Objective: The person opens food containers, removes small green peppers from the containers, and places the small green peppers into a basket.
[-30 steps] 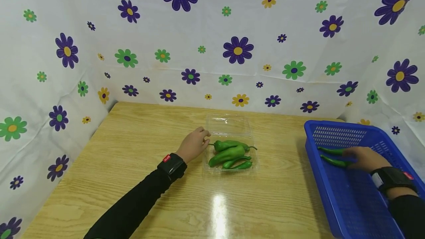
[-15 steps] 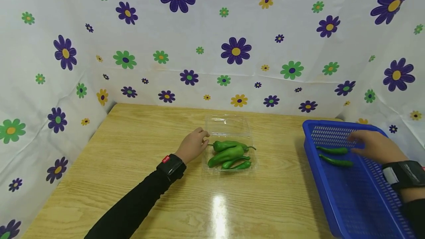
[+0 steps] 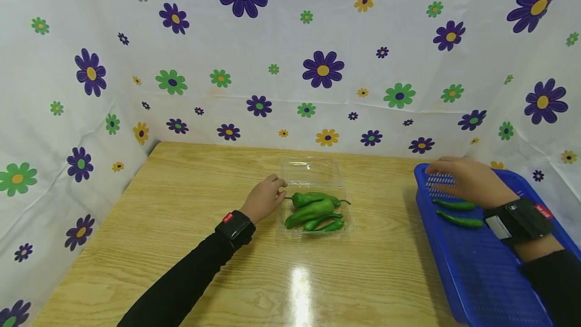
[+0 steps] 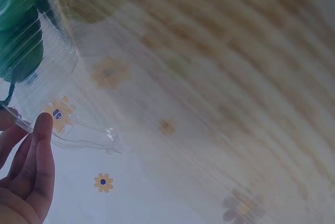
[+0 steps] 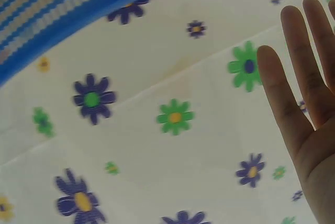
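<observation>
A clear plastic clamshell container [image 3: 313,173] lies open mid-table with several green peppers [image 3: 313,211] in its near half. My left hand [image 3: 265,197] pinches the container's left rim with curled fingers. The left wrist view shows my left hand's fingertips [image 4: 44,124] on the clear rim [image 4: 63,103], with peppers [image 4: 18,30] behind it. My right hand [image 3: 460,178] hovers over the far left corner of the blue basket [image 3: 454,266], fingers straight and holding nothing. The right wrist view shows that hand's flat fingers [image 5: 303,77]. Two green peppers [image 3: 454,205] [image 3: 460,222] lie in the basket, just beneath that hand.
The wooden table [image 3: 181,226] is enclosed at the back and both sides by white cloth printed with flowers [image 3: 322,69]. The blue basket stands at the table's right edge, and its rim [image 5: 63,9] crosses the top of the right wrist view.
My right hand has lifted off the two peppers in the basket and moved left toward the basket's far corner, empty. The left hand and the container have stayed put.
</observation>
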Available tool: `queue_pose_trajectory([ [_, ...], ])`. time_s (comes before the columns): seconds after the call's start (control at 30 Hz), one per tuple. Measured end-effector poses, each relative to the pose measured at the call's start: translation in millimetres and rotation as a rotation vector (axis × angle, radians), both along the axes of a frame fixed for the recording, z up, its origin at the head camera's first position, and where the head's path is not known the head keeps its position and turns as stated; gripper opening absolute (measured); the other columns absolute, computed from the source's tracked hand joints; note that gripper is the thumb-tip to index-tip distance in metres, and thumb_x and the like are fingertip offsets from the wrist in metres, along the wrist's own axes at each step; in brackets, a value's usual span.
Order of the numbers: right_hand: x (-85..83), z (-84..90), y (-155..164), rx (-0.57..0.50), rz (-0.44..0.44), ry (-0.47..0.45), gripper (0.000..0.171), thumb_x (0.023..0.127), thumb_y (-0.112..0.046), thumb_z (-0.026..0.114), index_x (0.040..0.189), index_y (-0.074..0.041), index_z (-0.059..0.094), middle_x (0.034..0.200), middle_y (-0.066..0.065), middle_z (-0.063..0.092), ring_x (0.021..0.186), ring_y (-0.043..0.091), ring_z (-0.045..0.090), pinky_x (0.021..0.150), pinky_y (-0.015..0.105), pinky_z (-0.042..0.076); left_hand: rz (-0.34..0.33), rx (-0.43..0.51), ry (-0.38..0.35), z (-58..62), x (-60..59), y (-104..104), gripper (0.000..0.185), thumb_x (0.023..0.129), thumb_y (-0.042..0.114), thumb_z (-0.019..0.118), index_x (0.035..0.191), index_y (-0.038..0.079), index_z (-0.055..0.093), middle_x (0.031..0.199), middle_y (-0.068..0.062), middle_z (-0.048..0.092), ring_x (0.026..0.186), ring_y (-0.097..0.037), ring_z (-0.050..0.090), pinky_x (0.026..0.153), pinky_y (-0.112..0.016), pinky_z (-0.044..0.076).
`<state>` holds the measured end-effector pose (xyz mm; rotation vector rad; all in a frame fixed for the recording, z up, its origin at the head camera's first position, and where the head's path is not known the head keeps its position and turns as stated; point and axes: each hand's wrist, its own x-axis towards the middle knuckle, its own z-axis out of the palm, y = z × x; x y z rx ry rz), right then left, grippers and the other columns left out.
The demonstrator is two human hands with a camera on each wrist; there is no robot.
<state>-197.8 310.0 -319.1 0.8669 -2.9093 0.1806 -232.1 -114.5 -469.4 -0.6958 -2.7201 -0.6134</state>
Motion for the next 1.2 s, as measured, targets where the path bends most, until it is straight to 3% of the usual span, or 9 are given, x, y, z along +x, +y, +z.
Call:
queue_pose_trajectory([
  [0.17,-4.3,9.6,-32,0.019,0.074,0.016,0.030,0.077,-0.013,0.076,0.105,-0.007,0.068,0.102,0.009,0.069,0.093,0.028,0.066,0.078,0.044,0.055,0.003,-0.003,-0.001,-0.7,-0.5,0,0.016,0.088,0.007,0.063,0.102,0.002,0.067,0.088,-0.009,0.058,0.075,-0.017,0.062,0.063,-0.026,0.052],
  [0.33,-8.9,8.0,-66,0.034,0.166,0.041,0.028,0.075,-0.014,0.078,0.101,-0.008,0.070,0.101,0.007,0.069,0.088,0.023,0.066,0.072,0.037,0.056,-0.001,-0.008,0.004,0.2,-0.2,0,0.016,0.087,0.007,0.063,0.102,0.002,0.067,0.088,-0.009,0.058,0.075,-0.018,0.062,0.064,-0.026,0.052],
  [0.63,-12.6,-16.3,-118,0.072,0.334,0.000,0.028,0.075,-0.014,0.077,0.102,-0.012,0.070,0.100,0.004,0.069,0.086,0.018,0.066,0.070,0.031,0.055,0.005,-0.002,-0.017,7.1,3.4,2,0.016,0.087,0.006,0.064,0.102,0.000,0.067,0.087,-0.010,0.058,0.074,-0.018,0.062,0.064,-0.027,0.052],
  [0.8,-12.6,-26.4,-140,0.100,0.394,-0.043,0.026,0.077,-0.015,0.076,0.103,-0.012,0.070,0.102,0.004,0.069,0.090,0.019,0.067,0.075,0.033,0.055,0.006,-0.003,-0.025,6.6,3.4,2,0.017,0.088,0.006,0.063,0.103,0.000,0.067,0.088,-0.011,0.058,0.075,-0.019,0.062,0.065,-0.027,0.053],
  [1.2,-15.2,-61.0,-168,0.119,0.491,-0.164,0.024,0.075,-0.008,0.076,0.099,-0.010,0.072,0.095,0.004,0.069,0.084,0.016,0.066,0.073,0.030,0.055,0.002,-0.013,-0.004,4.5,2.7,1,0.015,0.088,0.006,0.063,0.101,0.001,0.067,0.087,-0.010,0.058,0.074,-0.018,0.061,0.063,-0.027,0.052],
])
